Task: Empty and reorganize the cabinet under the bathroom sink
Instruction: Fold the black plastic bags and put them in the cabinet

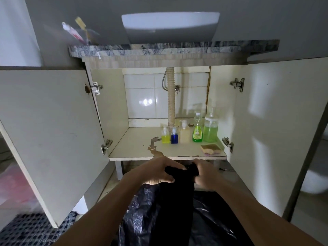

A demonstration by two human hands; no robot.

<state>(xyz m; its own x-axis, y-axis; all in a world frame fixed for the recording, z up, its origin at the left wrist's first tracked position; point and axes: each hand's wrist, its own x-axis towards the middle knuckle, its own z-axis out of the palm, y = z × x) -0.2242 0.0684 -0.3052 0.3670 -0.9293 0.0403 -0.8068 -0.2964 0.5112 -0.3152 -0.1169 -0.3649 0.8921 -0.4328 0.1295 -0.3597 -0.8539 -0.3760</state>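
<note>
The cabinet under the sink stands open, its shelf (138,150) stained with a brown spill. At the back right of the shelf stand a yellow pump bottle (165,136), a small blue bottle (174,137), a cream pump bottle (185,133), a green dish-soap bottle (197,129) and a large green-liquid bottle (210,127). A sponge (210,149) lies at the front right corner. Below the shelf edge, my left hand (158,172) and my right hand (205,172) both grip the gathered top of a black plastic bag (177,206).
Both cabinet doors, left (48,132) and right (273,121), are swung wide open. A corrugated drain hose (171,96) hangs down the middle of the cabinet. The white basin (170,26) sits on the marble counter (159,49), with toothbrushes (78,31) at the left. A checked mat (30,228) lies on the floor.
</note>
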